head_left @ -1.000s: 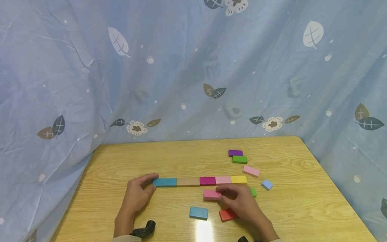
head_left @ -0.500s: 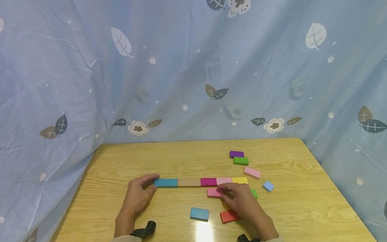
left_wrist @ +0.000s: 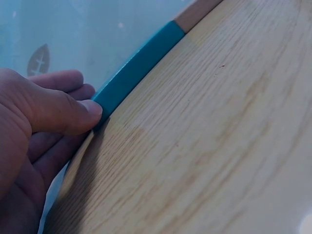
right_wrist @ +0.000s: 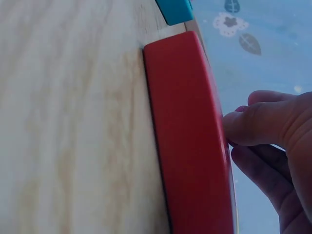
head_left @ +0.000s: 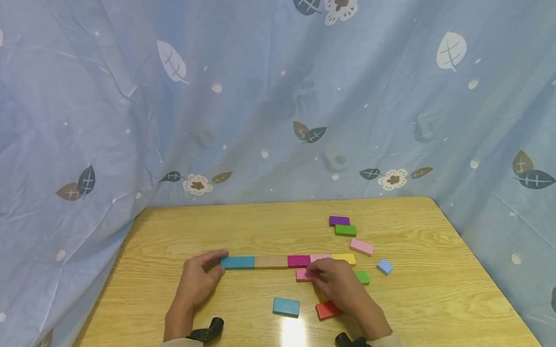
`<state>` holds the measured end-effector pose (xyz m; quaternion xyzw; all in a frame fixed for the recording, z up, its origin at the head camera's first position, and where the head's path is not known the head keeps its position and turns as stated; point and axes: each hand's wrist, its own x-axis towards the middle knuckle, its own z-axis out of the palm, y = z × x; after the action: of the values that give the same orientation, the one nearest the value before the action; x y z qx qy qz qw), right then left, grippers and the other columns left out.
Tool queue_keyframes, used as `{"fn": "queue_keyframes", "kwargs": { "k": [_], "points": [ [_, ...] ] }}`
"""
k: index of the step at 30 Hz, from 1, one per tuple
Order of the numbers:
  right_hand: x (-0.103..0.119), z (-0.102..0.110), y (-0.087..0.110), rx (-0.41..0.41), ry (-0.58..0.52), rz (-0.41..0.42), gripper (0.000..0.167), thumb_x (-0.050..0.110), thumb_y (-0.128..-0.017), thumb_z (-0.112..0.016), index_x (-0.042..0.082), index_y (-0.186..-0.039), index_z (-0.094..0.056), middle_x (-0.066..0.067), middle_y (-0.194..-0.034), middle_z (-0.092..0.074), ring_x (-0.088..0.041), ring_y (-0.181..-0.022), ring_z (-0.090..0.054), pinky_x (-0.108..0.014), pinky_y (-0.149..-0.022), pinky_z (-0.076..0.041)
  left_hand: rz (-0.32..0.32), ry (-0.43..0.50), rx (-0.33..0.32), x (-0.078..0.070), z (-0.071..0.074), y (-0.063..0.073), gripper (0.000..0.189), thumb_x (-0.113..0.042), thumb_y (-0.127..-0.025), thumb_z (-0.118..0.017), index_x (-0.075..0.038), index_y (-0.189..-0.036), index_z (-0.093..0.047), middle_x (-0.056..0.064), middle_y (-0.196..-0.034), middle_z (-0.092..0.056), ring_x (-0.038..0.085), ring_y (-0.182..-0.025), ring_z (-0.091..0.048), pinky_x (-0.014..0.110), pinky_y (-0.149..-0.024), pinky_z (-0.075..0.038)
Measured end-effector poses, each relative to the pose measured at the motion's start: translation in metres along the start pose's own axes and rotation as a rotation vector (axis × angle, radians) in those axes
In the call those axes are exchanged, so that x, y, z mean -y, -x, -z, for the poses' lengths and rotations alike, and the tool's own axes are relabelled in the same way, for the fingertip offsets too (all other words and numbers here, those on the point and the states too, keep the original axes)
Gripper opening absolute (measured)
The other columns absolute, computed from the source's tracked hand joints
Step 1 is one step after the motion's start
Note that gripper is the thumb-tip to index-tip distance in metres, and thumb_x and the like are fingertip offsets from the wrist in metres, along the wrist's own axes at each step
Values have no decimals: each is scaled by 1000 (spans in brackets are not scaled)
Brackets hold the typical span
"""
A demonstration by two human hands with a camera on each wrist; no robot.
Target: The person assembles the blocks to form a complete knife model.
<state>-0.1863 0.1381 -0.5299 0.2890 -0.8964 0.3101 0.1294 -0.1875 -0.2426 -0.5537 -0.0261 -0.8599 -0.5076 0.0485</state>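
Note:
A row of blocks lies end to end across the table: blue (head_left: 238,263), tan (head_left: 271,262), magenta (head_left: 299,261), light pink (head_left: 320,257) and yellow (head_left: 344,258). My left hand (head_left: 198,281) pinches the free end of the blue block, thumb on its near side in the left wrist view. Just in front of the row, my right hand (head_left: 341,284) holds a pink block (head_left: 302,275) by its right end, close below the magenta and light pink ones. A red block (right_wrist: 190,131) hides that pink block in the right wrist view.
Nearer me lies a loose blue block (head_left: 286,307); a light green block (head_left: 362,278) sits right of my right hand. Purple (head_left: 339,221), green (head_left: 345,230), pale pink (head_left: 362,246) and light blue (head_left: 384,266) blocks lie at the back right. A patterned curtain (head_left: 253,89) borders the table.
My right hand has shifted the pink block away from me, up close to the row. The left hand stays at the end of the blue block.

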Motion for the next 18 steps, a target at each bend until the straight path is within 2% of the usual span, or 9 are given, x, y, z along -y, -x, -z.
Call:
{"fn": "queue_keyframes", "kwargs": {
  "k": [8,18],
  "points": [
    [3,0,-5,28,20,-35,23,-3,-86,-90,13,-101,-84,5,-98,-83,-11,-96,-78,-36,-89,-68,-5,-7,0,1,0,0,44,5,-97,-74,-11,-138,-76,9,-140,-76,34,-137,-69,56,-120,-52],
    [4,-1,-7,35,6,-45,24,-5,-87,-89,13,-102,-83,4,-98,-82,-11,-95,-78,-36,-88,-68,7,3,1,1,0,0,44,5,-97,-75,-10,-138,-76,9,-141,-76,34,-138,-68,56,-121,-51]
  ]
}}
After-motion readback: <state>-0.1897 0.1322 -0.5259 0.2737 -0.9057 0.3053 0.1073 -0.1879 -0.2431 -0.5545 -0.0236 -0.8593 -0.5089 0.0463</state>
